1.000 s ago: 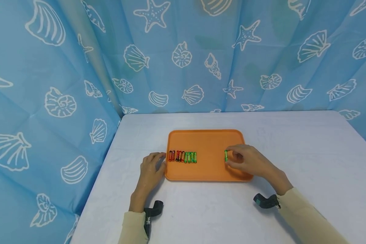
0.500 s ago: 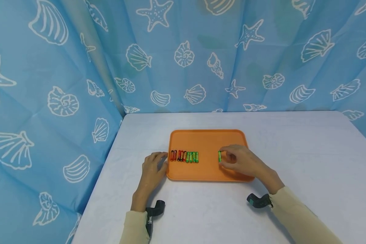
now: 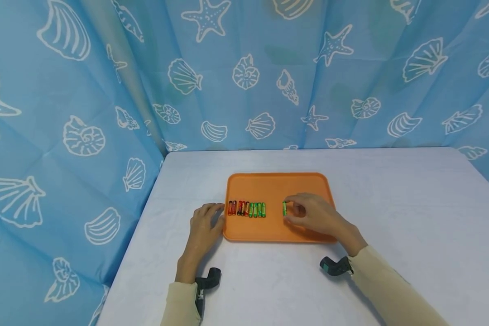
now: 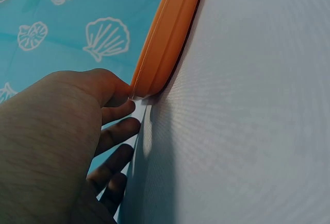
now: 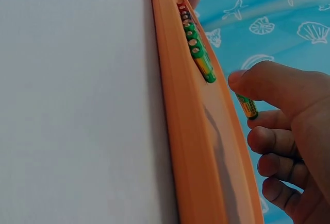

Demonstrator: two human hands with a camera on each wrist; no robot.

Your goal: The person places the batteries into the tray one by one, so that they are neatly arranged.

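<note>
Between the thumb and index finger of my right hand (image 3: 315, 216) a green battery (image 3: 285, 208) is pinched by its two ends, over the middle right of the orange tray (image 3: 275, 185). The right wrist view shows this battery (image 5: 248, 106) held above the tray's rim. To its left lie several green batteries (image 3: 256, 210) side by side, followed by several red and black batteries (image 3: 242, 208), with a small gap within the red ones. My left hand (image 3: 203, 226) rests at the tray's left edge, its thumb at the rim and its other fingers loosely extended.
The tray lies on a table with a white cloth (image 3: 269, 280). A blue curtain (image 3: 269, 81) with shell and starfish prints hangs behind and to the left. Black wrist-worn cameras sit on both forearms, the right camera (image 3: 335, 266) low over the cloth.
My right hand has moved left across the tray with the green battery, closer to the row. The left hand has stayed at the tray's left edge, and the row lies as before.
</note>
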